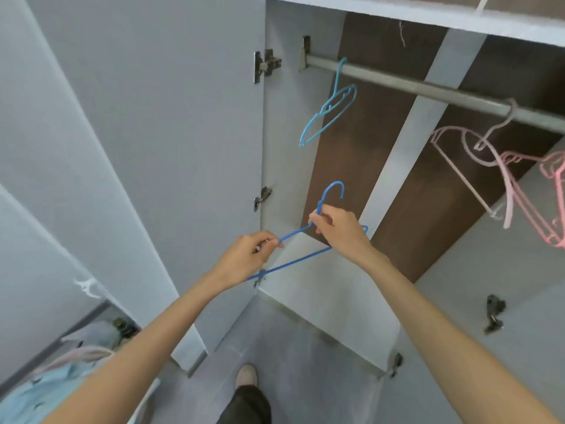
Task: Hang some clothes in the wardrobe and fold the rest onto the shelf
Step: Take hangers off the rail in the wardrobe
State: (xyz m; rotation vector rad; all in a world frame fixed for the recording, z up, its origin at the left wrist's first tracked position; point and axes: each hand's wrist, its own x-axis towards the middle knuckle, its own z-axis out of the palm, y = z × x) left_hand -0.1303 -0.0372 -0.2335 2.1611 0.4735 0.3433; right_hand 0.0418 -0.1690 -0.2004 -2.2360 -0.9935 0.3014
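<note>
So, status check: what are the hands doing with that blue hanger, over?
Left hand pinches blue wire hanger by one arm; right hand grips its neck. Hanger bare, no garment on it. Rail ahead, path to it open.

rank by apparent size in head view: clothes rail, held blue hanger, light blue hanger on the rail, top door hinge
1. clothes rail
2. held blue hanger
3. light blue hanger; it hangs farther off, so real sizes may match
4. top door hinge

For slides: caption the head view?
Left hand and right hand hold a blue hanger below the wardrobe rail, where a teal hanger and pink hangers hang.
</note>
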